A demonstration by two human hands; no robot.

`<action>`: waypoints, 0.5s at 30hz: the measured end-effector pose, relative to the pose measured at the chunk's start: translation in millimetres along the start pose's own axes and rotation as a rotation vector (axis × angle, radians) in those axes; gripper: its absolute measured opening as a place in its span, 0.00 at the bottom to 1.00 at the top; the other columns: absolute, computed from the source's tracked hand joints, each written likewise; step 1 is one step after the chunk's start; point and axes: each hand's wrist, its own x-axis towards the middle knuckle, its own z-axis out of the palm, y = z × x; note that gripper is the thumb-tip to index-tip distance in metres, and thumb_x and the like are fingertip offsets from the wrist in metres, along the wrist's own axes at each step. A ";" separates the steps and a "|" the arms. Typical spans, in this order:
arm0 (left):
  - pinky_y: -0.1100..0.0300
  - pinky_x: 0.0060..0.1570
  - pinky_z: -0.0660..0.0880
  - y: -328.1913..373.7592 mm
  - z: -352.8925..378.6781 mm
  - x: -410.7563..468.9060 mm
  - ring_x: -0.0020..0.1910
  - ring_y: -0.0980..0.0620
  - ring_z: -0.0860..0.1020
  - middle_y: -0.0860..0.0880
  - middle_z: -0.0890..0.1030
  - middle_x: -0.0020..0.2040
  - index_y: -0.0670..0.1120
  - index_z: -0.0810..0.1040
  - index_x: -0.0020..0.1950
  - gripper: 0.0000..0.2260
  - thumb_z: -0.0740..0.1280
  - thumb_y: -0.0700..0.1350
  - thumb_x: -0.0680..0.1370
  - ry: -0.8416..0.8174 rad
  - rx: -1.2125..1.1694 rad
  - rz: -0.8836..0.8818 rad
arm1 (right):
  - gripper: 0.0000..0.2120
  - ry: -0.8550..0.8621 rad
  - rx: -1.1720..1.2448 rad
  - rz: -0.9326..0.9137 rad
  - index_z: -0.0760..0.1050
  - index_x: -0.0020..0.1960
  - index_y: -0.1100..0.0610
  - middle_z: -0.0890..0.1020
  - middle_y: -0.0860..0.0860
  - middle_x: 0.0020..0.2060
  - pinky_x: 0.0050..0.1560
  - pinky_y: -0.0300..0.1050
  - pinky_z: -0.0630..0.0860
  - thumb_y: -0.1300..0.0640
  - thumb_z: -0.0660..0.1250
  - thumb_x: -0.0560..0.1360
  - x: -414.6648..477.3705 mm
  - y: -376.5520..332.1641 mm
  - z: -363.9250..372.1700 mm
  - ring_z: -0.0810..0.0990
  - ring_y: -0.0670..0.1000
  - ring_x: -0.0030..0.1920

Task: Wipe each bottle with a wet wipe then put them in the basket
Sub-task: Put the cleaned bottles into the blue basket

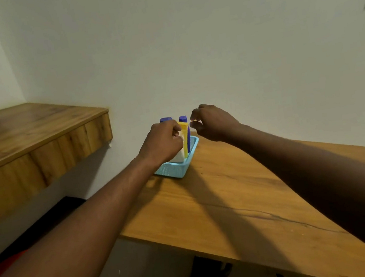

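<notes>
Both arms reach far out to the middle of the frame. The left hand (163, 141) is curled up over the white bottle (179, 156); I cannot tell if it grips it. The right hand (212, 122) hangs just right of the yellow bottle (185, 135), fingers loose, holding nothing. The bottles stand in the blue basket (176, 169) at the counter's (232, 201) far corner, by the wall (187, 43). The counter spreads wide toward the lower right. A wooden shelf (24, 137) sticks out at the left.

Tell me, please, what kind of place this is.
Probably a room in a home: a wooden table against a plain wall, a wooden shelf beside it, and a small basket of bottles.
</notes>
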 end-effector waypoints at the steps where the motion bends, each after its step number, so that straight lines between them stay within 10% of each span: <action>1: 0.54 0.58 0.79 5.5 -3.9 -2.5 0.55 0.50 0.81 0.46 0.82 0.60 0.45 0.79 0.65 0.15 0.67 0.41 0.78 0.007 -0.004 0.001 | 0.14 0.004 -0.001 0.004 0.78 0.65 0.59 0.81 0.55 0.58 0.50 0.45 0.78 0.53 0.65 0.83 -7.0 0.9 -7.2 0.81 0.55 0.55; 15: 0.61 0.52 0.73 -1.0 -9.4 -9.8 0.54 0.51 0.77 0.45 0.80 0.62 0.43 0.76 0.68 0.19 0.67 0.38 0.77 -0.113 0.048 -0.148 | 0.17 -0.078 0.121 0.076 0.77 0.69 0.61 0.82 0.56 0.63 0.60 0.51 0.81 0.62 0.67 0.80 -34.7 -6.6 -9.2 0.82 0.55 0.59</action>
